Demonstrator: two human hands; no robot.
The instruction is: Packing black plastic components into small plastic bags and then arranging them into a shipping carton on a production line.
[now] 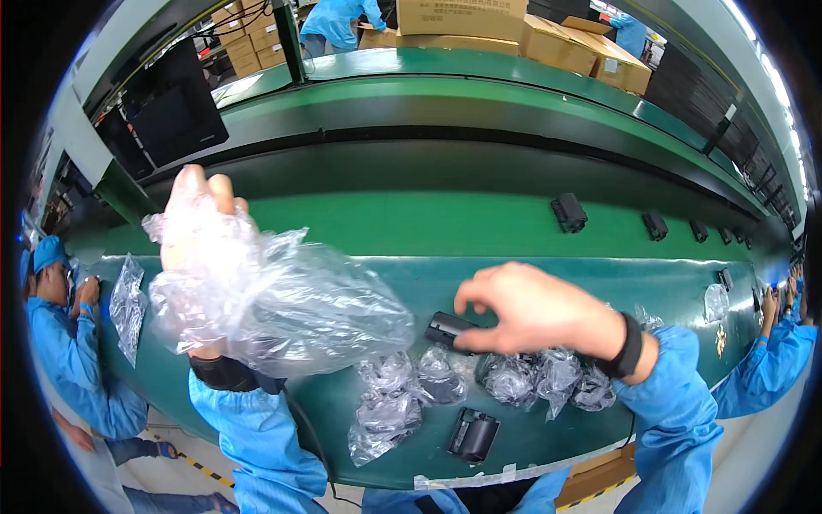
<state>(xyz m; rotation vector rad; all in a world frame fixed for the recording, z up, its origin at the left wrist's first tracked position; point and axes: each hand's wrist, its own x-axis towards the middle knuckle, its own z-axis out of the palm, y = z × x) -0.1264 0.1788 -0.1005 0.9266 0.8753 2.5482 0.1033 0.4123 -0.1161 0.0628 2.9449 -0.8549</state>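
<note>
Raised on the left, my left hand [193, 214] has its fingers curled, with a clear plastic bag [321, 313] bunched in and hanging from it. The bag covers much of that hand and wrist. Over the table's middle, my right hand [539, 308] has thumb and index finger apart. Its thumb tip overlaps a small black box-shaped device [447, 329]; whether they touch I cannot tell. Below lie several black devices in crumpled clear bags [384, 415], some under the right hand and wrist. A bare black device [473, 435] rests near the front edge.
A green conveyor belt [411, 223] runs behind the table [325, 428], carrying several black devices [568, 212] on its right. A flattened clear bag [128, 308] lies at left. Co-workers in blue sit at left [73, 343] and right [771, 360]. Cardboard boxes [462, 19] stand beyond.
</note>
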